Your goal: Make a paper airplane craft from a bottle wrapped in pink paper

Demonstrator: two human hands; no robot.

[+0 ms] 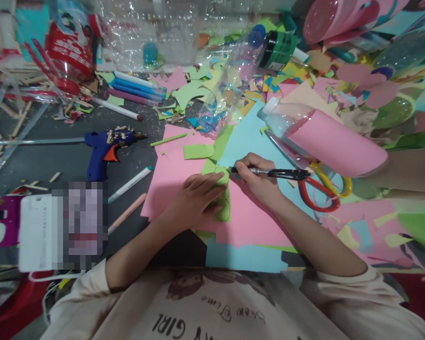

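My right hand [258,178] is closed around a black pen [286,174], its tip at the upper edge of a green paper strip [224,208]. Drawn outlines show on that strip. Across it lies my left hand [201,196], palm down with fingers stretched out, pressing on the paper. Pink paper sheets [262,222] lie beneath both hands. A round-ended green paper piece [199,151] and a thin rolled green strip [169,139] rest above my left hand. Part of the drawn strip is covered by my fingers.
Scissors [318,196] with red and yellow handles lie right of my right hand. Left are a blue glue gun [104,146] and markers [130,184]. A pink-wrapped bottle [340,141], paper scraps [194,94] and a red-labelled bottle [71,52] crowd the back and right.
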